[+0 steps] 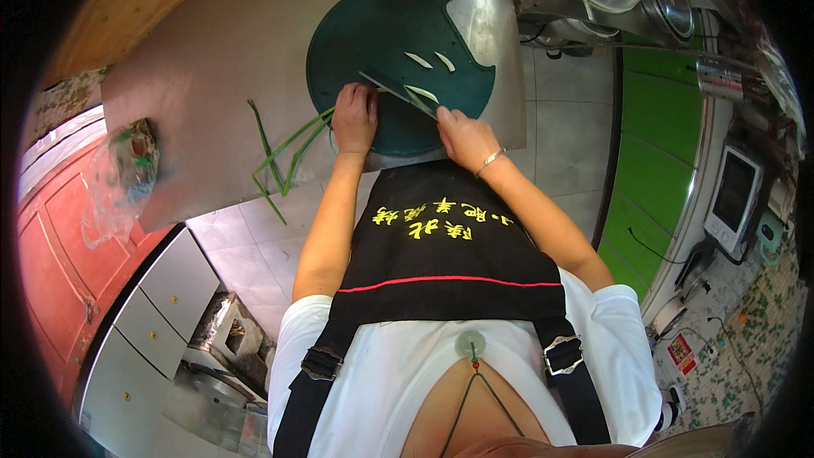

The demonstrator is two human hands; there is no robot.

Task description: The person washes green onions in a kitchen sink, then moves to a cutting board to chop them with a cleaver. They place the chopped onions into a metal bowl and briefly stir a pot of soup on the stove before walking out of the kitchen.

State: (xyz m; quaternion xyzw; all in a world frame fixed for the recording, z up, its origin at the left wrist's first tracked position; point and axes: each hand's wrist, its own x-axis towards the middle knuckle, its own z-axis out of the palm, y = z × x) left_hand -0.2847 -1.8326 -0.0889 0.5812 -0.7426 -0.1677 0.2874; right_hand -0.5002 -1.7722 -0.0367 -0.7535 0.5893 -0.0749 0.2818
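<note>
A dark green cutting board (381, 25) lies on the metal table. My left hand (356, 117) holds a scallion (299, 133) down on the board; its long green leaves stick out to the left, and some hang over the table's front edge. My right hand (467, 140) is closed around the handle of a kitchen knife (400, 92), which it mostly hides. The blade slants up and left, its tip just above my left fingers. A pale cut piece (422, 93) lies right along the blade. Two more white slices (419, 60) rest farther up the board.
The stainless steel table (222, 70) reaches far to the left. A clear plastic bag with something in it (130, 165) sits at its left end. Metal pots (671, 9) stand at the upper right, near a green cabinet (661, 140). Grey drawers (172, 299) are at the lower left.
</note>
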